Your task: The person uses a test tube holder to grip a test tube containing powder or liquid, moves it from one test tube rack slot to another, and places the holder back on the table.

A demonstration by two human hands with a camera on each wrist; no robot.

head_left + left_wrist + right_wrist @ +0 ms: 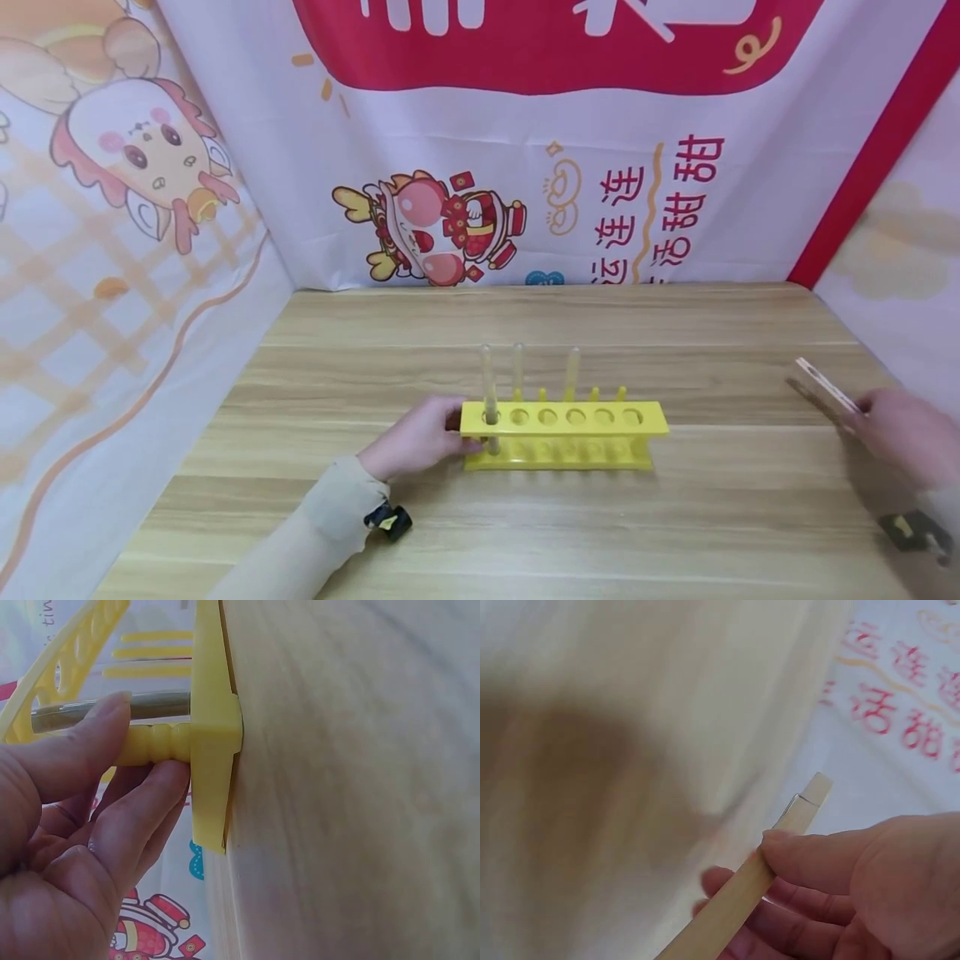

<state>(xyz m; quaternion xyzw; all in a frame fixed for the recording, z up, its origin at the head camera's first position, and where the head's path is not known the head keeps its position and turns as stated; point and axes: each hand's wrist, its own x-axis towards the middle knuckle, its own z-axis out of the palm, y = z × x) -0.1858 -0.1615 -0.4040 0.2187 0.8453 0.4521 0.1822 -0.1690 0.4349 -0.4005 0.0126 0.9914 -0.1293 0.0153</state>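
A yellow test tube rack (561,427) stands upright in the middle of the table. My left hand (422,437) grips its left end; in the left wrist view, thumb and fingers close round the ridged end post (154,744). One glass test tube (489,379) sits in the leftmost hole, right beside that post. Two more tubes, a tube (518,367) and another tube (573,371), stand inverted over pegs at the rack's back. Far to the right, my right hand (907,433) pinches a wooden test tube holder (731,907) with a metal wire near its end, held above the table.
The wood-grain table (360,333) ends at a printed cloth backdrop (285,167). More printed cloth (907,242) flanks the right side. Bare pegs (621,393) stick up along the rack's back. A dark wrist device (390,521) sits on the left sleeve.
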